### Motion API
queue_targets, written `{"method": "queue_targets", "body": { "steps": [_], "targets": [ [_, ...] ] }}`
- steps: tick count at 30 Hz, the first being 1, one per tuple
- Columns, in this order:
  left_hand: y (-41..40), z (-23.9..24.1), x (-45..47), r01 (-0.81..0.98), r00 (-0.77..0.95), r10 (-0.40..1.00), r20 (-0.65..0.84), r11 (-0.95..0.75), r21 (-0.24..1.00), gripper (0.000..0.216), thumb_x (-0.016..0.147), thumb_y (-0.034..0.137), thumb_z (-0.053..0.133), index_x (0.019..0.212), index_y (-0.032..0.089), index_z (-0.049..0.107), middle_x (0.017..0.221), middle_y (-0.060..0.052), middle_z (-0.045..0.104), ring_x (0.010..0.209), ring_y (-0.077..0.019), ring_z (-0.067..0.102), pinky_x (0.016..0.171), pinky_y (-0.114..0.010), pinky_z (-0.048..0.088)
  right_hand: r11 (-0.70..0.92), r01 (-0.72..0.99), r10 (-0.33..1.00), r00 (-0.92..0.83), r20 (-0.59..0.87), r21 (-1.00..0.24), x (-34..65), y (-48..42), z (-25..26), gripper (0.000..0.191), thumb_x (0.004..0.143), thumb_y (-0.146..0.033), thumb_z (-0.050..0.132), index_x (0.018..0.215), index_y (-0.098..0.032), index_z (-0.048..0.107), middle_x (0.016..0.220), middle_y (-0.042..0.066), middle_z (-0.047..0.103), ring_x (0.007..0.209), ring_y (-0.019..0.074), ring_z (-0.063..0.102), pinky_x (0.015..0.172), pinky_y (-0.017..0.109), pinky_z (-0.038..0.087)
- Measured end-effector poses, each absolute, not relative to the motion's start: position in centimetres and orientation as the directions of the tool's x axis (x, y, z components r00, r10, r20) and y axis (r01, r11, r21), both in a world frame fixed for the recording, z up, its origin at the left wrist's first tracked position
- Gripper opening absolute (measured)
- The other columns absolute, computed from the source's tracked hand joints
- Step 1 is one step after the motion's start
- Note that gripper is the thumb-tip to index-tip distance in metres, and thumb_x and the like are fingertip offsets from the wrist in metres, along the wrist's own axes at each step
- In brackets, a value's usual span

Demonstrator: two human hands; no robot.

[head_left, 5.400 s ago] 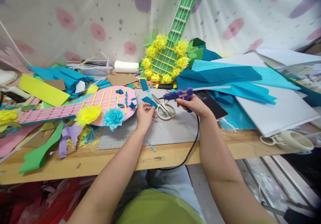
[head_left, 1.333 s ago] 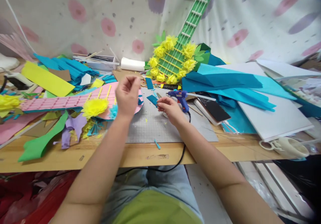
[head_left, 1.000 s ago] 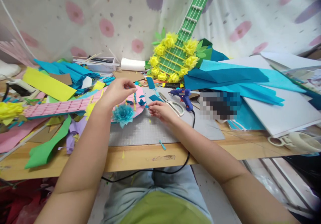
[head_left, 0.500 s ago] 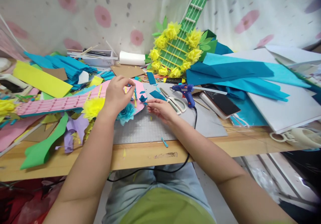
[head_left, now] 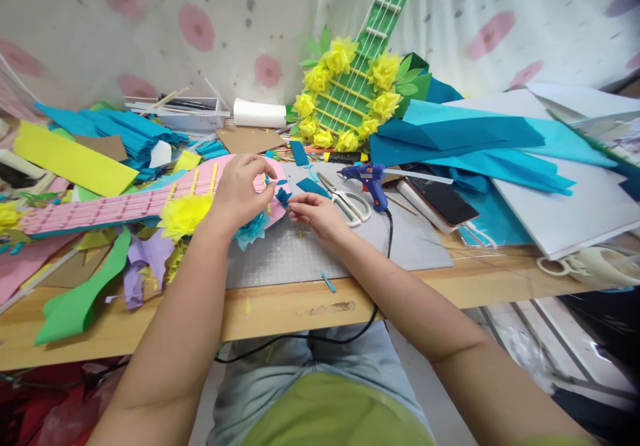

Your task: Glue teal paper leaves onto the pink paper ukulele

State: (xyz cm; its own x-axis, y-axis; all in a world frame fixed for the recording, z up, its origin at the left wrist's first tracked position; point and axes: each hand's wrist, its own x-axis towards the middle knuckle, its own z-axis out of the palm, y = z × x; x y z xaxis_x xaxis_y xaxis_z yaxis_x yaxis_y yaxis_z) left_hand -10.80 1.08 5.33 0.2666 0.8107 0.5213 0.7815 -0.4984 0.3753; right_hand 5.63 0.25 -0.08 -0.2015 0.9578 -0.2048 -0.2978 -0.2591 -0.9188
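Note:
Near the right end of a pink paper guitar (head_left: 193,183) is a small dark-blue paper flower (head_left: 283,197). My right hand (head_left: 320,216) pinches it at its right side, thumb and fingertips together. Over the guitar's body, my left hand (head_left: 243,189) is curved, with a gap between thumb and index finger and nothing visible in it. It hides part of the pink body. A light-blue paper flower (head_left: 251,230) and a yellow paper flower (head_left: 185,217) sit on the guitar's near edge, close to my left wrist.
Right of my hands lie scissors (head_left: 350,206) and a blue glue gun (head_left: 367,183) with its cord running off the table. Behind stands a green paper guitar (head_left: 345,103) ringed with yellow flowers. Blue paper sheets (head_left: 465,136) and a phone (head_left: 443,201) lie to the right; coloured scraps (head_left: 75,166) crowd the left.
The thumb and index finger of my left hand have moved apart slightly. My right hand and the dark-blue flower have shifted a little left; the whole view has also shifted slightly.

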Motion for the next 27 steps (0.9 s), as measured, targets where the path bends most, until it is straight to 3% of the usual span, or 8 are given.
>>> {"method": "queue_targets", "body": {
  "steps": [15, 22, 27],
  "targets": [
    [0.88, 5.35, -11.13, 0.776, 0.341, 0.828, 0.445, -0.515, 0.364, 0.019, 0.065, 0.011, 0.051, 0.081, 0.021, 0.048, 0.095, -0.005, 0.055, 0.100, -0.0220, 0.050, 0.091, -0.037, 0.040, -0.263, -0.277, 0.958, -0.188, -0.216, -0.924, 5.50, 0.54, 0.04, 0.007, 0.068, -0.010, 0.067, 0.072, -0.016, 0.066, 0.067, -0.001, 0.067, 0.055, 0.0055, 0.057, 0.055, 0.019, 0.048],
    [0.81, 5.03, -11.03, 0.786, 0.405, 0.836, 0.370, -0.525, 0.326, 0.026, 0.065, 0.021, 0.060, 0.087, 0.020, 0.047, 0.102, -0.007, 0.052, 0.102, -0.0236, 0.047, 0.089, -0.038, 0.040, -0.265, -0.278, 0.954, -0.213, -0.210, -0.923, 5.65, 0.48, 0.37, 0.011, 0.065, -0.011, 0.068, 0.075, -0.016, 0.066, 0.068, -0.001, 0.066, 0.056, 0.0057, 0.058, 0.056, 0.019, 0.048],
    [0.66, 4.99, -10.60, 0.831, 0.378, 0.866, 0.327, -0.473, 0.292, 0.032, 0.064, 0.026, 0.064, 0.091, 0.020, 0.047, 0.106, -0.008, 0.050, 0.106, -0.0263, 0.045, 0.090, -0.041, 0.039, -0.249, -0.266, 0.958, -0.209, -0.196, -0.931, 5.67, 0.34, 0.57, 0.018, 0.062, -0.014, 0.069, 0.074, -0.017, 0.057, 0.064, -0.003, 0.063, 0.056, 0.0074, 0.059, 0.054, 0.019, 0.046]
  ]
}}
